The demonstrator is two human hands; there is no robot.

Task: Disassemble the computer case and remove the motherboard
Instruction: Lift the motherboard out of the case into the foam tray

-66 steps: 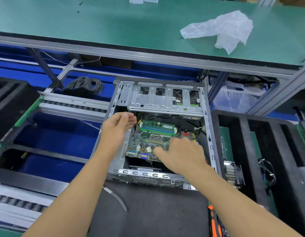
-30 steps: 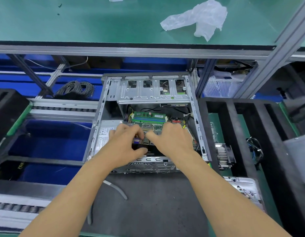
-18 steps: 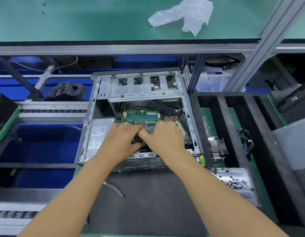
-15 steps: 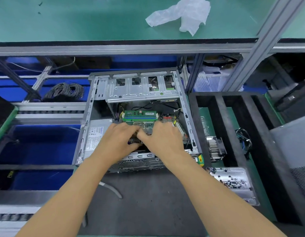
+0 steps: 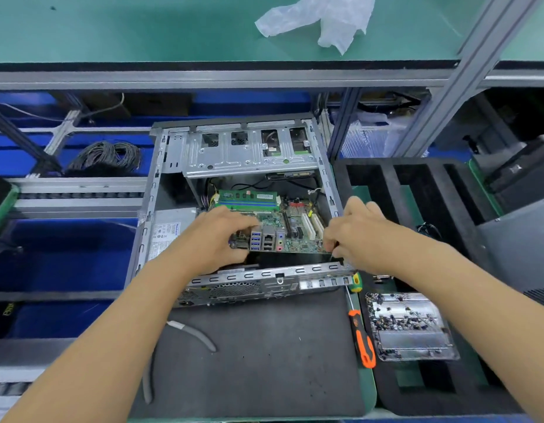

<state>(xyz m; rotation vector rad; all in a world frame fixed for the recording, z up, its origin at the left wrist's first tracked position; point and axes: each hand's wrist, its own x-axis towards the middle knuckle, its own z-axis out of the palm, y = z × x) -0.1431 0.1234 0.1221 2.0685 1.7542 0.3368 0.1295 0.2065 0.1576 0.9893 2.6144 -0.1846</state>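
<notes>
Head view: left hand [image 5: 215,236] and right hand [image 5: 360,232] grip opposite motherboard [image 5: 290,230] edges; lift level, clearing case [image 5: 264,277] rim and cables.

Left hand [image 5: 215,239] covers the motherboard's [image 5: 290,222] 9 o'clock edge; grip there unseen. Right hand [image 5: 360,236] hides the 3 o'clock corner. Board's underside lost in the case's [image 5: 160,184] shadow. Power supply label [image 5: 164,236] unreadable. Tray [image 5: 414,340] contents too small to identify. Both forearms cut off at 6 o'clock.
</notes>
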